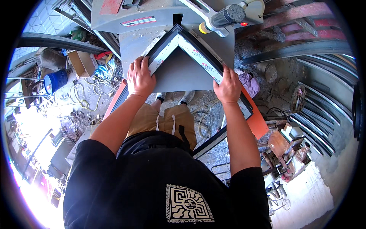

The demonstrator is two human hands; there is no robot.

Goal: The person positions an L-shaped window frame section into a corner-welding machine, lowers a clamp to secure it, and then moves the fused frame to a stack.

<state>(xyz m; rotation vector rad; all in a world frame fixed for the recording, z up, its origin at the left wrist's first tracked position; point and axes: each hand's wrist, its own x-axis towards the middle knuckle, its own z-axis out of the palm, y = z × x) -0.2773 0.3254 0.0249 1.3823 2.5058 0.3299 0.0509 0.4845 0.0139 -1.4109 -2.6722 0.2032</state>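
A rectangular window or door frame [200, 58] of dark profile, faced with white printed protective film, lies with one mitred corner pointing away from me. That corner rests against the far part of a grey machine [179, 72], under a slot in its housing. My left hand [141, 78] is closed over the left bar, fingers wrapped across its outer edge. On the right bar, my right hand [228, 84] grips in the same way, thumb on the inner side. The bars run on toward me past both hands. My body and forearms hide part of the frame.
A dark cylinder [228, 15] with a yellow tip sits on a white arm above the corner. Orange support plates [257, 123] flank the machine. At left are a blue bucket [55, 81], a cardboard box [82, 64] and loose hose [80, 97]. Long metal profiles [320, 114] are stacked at right.
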